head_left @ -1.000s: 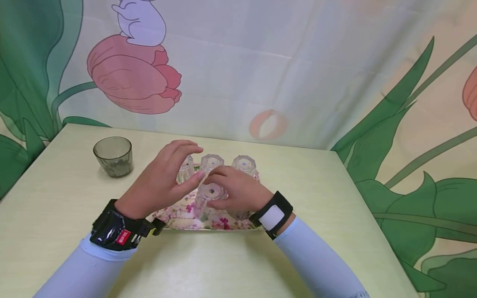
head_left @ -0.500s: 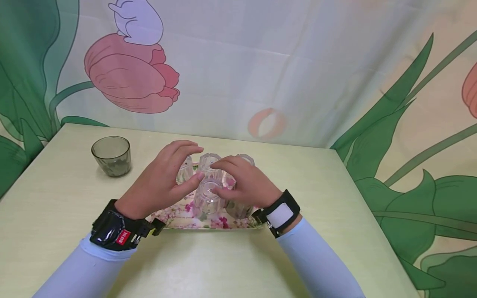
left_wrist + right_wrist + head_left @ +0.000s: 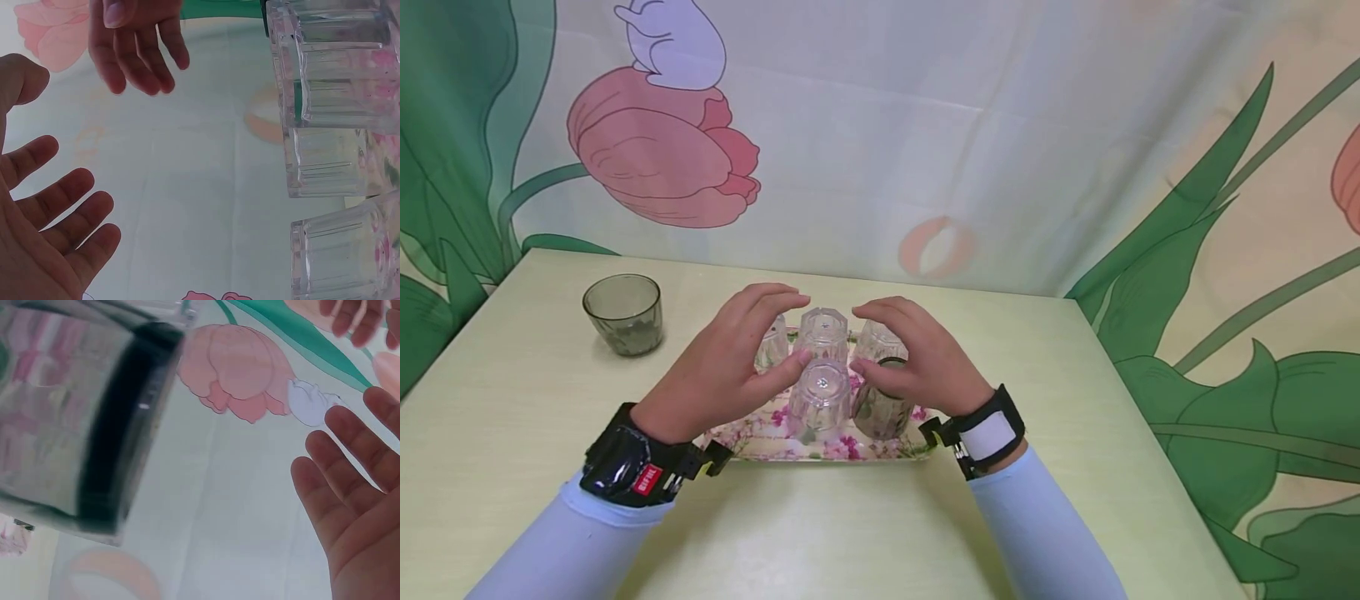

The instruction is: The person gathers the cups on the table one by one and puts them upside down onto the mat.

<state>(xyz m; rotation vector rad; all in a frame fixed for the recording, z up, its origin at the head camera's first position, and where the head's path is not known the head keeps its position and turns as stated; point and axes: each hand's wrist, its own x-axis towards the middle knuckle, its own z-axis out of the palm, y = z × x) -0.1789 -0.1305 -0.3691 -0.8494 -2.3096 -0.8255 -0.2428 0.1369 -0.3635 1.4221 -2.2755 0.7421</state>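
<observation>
A flowered tray [image 3: 760, 446] bears several faceted clear glasses, among them a front clear glass [image 3: 822, 400] and a back middle glass [image 3: 823, 332]; their bases face up. Beside the front one, at right, stands a smoky dark glass [image 3: 880, 412], partly hidden by my right thumb. My left hand [image 3: 722, 358] hovers over the tray's left side, fingers spread, partly hiding a clear glass [image 3: 772, 346]. Over the right side, my right hand [image 3: 928, 358] is spread too, its palm free in the right wrist view. A clear glass [image 3: 337, 244] shows in the left wrist view.
An upright smoky green glass [image 3: 625, 317] stands on the pale table [image 3: 820, 533], left of the tray. Behind the table hangs a printed curtain [image 3: 865, 167] with flowers and leaves.
My right hand has drawn away from the front clear glass, rightward and up, uncovering that glass and most of the smoky one. The left hand stays almost still.
</observation>
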